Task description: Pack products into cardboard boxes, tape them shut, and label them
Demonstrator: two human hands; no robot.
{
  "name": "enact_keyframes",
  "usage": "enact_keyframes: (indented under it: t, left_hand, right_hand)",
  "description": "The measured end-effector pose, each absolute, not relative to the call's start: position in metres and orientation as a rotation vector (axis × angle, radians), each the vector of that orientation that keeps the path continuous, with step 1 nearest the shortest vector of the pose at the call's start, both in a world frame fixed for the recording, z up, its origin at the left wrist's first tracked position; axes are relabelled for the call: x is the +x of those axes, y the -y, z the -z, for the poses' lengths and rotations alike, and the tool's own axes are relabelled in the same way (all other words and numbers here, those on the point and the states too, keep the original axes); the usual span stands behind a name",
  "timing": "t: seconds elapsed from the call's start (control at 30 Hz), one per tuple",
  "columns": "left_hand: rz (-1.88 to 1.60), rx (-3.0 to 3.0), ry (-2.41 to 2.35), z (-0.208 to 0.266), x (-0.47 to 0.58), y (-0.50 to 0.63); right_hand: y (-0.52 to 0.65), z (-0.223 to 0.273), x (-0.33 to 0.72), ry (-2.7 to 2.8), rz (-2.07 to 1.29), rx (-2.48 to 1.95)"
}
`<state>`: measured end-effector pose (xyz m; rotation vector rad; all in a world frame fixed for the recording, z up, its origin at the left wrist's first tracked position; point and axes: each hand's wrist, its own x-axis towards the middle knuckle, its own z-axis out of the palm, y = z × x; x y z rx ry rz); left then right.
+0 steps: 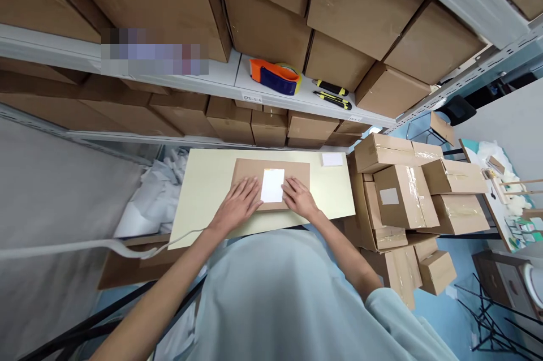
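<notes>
A flat brown cardboard box [250, 167] lies on the pale yellow table [203, 180] in front of me. On its top is a white label [272, 187], turned upright to my view. My left hand [240, 200] rests flat on the box to the left of the label, fingers stretched out. On the other side, my right hand [298, 197] lies with spread fingers, its fingertips at the label's right edge. Neither hand grips anything. Part of the box's near edge is hidden under my hands.
A small stack of white labels [332, 159] sits at the table's back right. Above it, the shelf holds an orange and blue tape dispenser [275, 76] and two utility knives [333, 101]. Taped cartons [403, 197] are piled at right; white wrapping [155, 191] is at left.
</notes>
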<state>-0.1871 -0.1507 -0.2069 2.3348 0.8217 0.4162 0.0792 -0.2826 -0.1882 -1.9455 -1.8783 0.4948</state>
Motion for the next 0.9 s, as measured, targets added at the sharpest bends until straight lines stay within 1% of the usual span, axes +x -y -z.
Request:
enact_keyframes:
  t: [0.13, 0.2, 0.27, 0.33, 0.4, 0.5, 0.67, 0.9]
  left_hand:
    - [-0.492, 1.983, -1.26, 0.221, -0.23, 0.169]
    - [-0.461, 1.688, -1.409, 0.228, -0.241, 0.18]
    - [-0.442, 1.443, -1.421, 0.235, -0.242, 0.189]
    - [-0.459, 1.324, -1.355, 0.238, -0.238, 0.195]
    - [-0.488, 1.28, -1.304, 0.238, -0.23, 0.198]
    - [-0.517, 1.2, -1.263, 0.237, -0.223, 0.198]
    - [-0.514, 1.119, -1.192, 0.24, -0.226, 0.189]
    - [-0.399, 1.28, -1.161, 0.235, -0.237, 0.17]
  right_hand:
    - [0.336, 0.189, 0.102, 1.361, -0.529, -2.087]
    - [0.359, 0.195, 0.104, 1.07, -0.633, -2.118]
    - [0.372, 0.204, 0.097, 0.859, -0.796, -2.057]
    - [0.375, 0.213, 0.085, 0.741, -0.943, -1.924]
    - [0.37, 0.22, 0.071, 0.683, -0.998, -1.795]
    - [0.357, 0.221, 0.055, 0.642, -0.96, -1.711]
    - [0.351, 0.213, 0.048, 0.627, -0.937, -1.701]
    - [0.35, 0.201, 0.053, 0.612, -0.917, -1.794]
